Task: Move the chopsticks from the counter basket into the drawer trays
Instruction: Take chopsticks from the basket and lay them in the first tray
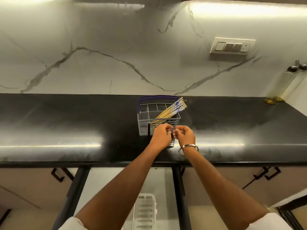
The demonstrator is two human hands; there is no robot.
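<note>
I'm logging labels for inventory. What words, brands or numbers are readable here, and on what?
None readable.
Chopsticks: blue-and-white pattern at the tips, too blurred to tell if it is lettering.
Switch panel: no markings visible.
Oil bottles: no label visible.
Basket: no text.

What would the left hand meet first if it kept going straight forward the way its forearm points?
Probably the near wall of the basket: the left hand is curled right at it, its fingers seemingly already on the mesh. Beyond that stand the chopsticks. Actual contact is hard to confirm from this view.
</note>
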